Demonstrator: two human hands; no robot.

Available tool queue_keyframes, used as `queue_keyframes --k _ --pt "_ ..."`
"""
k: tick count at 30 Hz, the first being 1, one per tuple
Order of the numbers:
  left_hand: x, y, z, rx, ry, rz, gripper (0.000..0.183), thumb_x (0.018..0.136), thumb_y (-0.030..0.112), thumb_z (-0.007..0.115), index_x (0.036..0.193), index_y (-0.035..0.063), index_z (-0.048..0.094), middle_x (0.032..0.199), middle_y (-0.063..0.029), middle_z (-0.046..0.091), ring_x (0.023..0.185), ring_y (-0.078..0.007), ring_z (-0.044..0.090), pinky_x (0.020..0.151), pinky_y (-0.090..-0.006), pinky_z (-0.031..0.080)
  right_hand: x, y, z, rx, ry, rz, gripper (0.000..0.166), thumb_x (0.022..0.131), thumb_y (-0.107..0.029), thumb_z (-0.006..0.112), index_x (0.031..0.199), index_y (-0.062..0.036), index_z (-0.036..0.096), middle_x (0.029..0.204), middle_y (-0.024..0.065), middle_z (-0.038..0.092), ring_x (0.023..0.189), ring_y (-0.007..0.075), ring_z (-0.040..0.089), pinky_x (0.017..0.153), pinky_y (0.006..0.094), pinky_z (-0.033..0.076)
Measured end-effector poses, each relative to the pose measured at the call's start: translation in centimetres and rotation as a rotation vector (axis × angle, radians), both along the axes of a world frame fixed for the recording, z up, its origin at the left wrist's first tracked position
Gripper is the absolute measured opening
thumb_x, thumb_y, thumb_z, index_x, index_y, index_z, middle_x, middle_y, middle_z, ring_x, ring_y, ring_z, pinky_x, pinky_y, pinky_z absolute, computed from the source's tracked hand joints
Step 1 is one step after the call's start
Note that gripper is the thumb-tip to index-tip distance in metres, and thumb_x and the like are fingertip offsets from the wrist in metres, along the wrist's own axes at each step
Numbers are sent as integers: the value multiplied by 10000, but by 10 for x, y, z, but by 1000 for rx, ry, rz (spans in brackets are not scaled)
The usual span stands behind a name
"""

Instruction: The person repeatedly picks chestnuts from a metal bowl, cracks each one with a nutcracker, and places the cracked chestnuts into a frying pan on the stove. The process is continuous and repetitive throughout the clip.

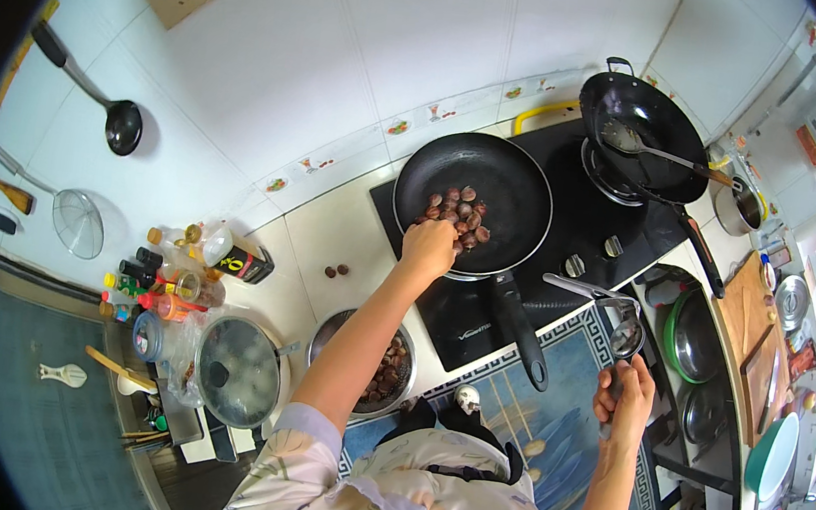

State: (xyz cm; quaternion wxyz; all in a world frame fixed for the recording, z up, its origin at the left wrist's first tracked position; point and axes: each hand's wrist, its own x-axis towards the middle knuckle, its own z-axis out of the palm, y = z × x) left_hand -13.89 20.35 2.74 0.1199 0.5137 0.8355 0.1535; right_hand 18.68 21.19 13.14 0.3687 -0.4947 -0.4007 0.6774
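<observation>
Brown chestnuts [466, 209] lie in a heap in a black frying pan [514, 184] on the cooktop. My left hand [430, 246] reaches over the pan's near rim and its fingers meet the edge of the heap; the fingertips are hidden, so what they hold cannot be told. My right hand [622, 393], off the cooktop's near right edge, grips one handle of a hinged metal hand tool [627, 333]. The tool is spread apart, its other arm pointing left towards the cooktop. More chestnuts [388, 374] sit in a metal basin [408, 349], partly behind my left forearm.
Two loose chestnuts [336, 271] lie on the counter [296, 242]. The pan's handle [520, 332] juts past the cooktop [452, 328]. A wok [666, 111] holding a spatula [675, 158] rests at back right. Bottles [173, 266] and a glass-lidded pot [240, 372] stand left.
</observation>
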Motion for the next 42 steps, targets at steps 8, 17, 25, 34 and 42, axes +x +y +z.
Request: queue_keyframes --k 8,17,25,34,42 --pt "1 -48 11 569 -59 65 191 745 53 650 936 55 651 808 -89 624 746 -242 607 682 -351 457 -13 -5 2 35 -23 43 77 882 -141 468 857 -95 412 619 33 487 363 41 288 306 183 187" --pt "26 -205 -99 146 -367 267 204 774 85 606 975 52 618 887 -138 569 812 -303 605 732 -380 489 -20 -25 4 52 -116 142 130 884 -170 473 964 -70 497 618 12 476 382 30 299 325 174 205" --pt "31 -203 -130 -6 -90 104 270 751 -20 553 1020 -5 566 1051 -199 500 933 -361 581 775 -421 499 -37 -46 0 21 -147 283 194 880 -147 480 1047 -51 506 609 10 485 384 24 323 326 171 223" --pt "10 -214 -119 -30 -42 -152 117 757 49 590 849 -23 580 1030 -128 456 1027 -275 506 823 -359 471 -63 -60 10 348 -496 656 356 848 -97 500 1185 17 475 615 51 519 469 86 434 428 235 335" --pt "15 -225 -121 281 -221 154 144 778 63 617 899 -14 603 881 -105 613 854 -264 598 716 -322 489 -99 -67 14 546 -708 923 399 814 -104 525 1179 46 469 756 212 619 727 331 622 695 381 470"
